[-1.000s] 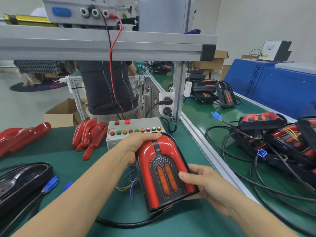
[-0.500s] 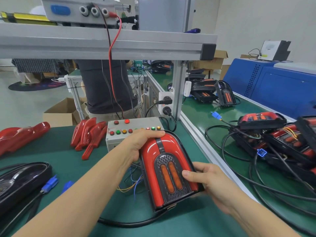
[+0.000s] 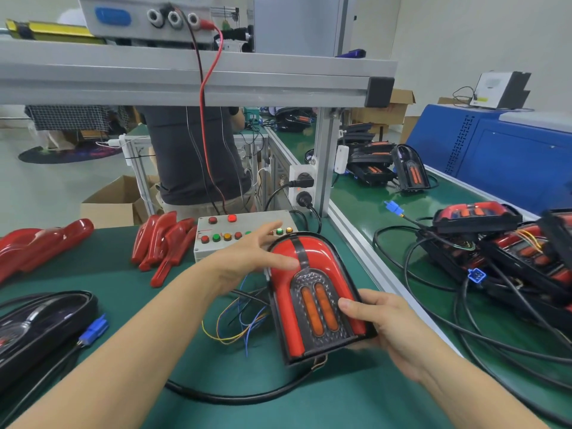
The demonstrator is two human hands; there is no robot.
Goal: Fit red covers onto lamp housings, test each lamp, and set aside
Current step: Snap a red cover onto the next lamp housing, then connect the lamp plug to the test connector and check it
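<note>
At the far left of the green bench [image 3: 102,267] lie spare red covers [image 3: 40,243], with a second cluster of covers [image 3: 161,239] nearer the middle, all well apart from my hands. Next comes the grey test box [image 3: 241,233] with its row of coloured buttons, and my left hand [image 3: 250,255] hovers just in front of it, fingers spread and straight, gripping nothing; the fingertips reach over the box's button row while the thumb lies near the rounded top of the lamp [image 3: 312,298]. That lamp, red cover already seated on its black housing, sits between my two hands with its long axis running away from me, rounded end toward the box, flat end toward my body. My right hand [image 3: 380,329] grasps its lower right edge, thumb on the face beside the two orange strips, fingers curled underneath. So the left hand is the nearer one to the buttons, and I judge testing comes next. Further right, finished lamps [image 3: 483,218] and tangled cables pile on the neighbouring belt.
</note>
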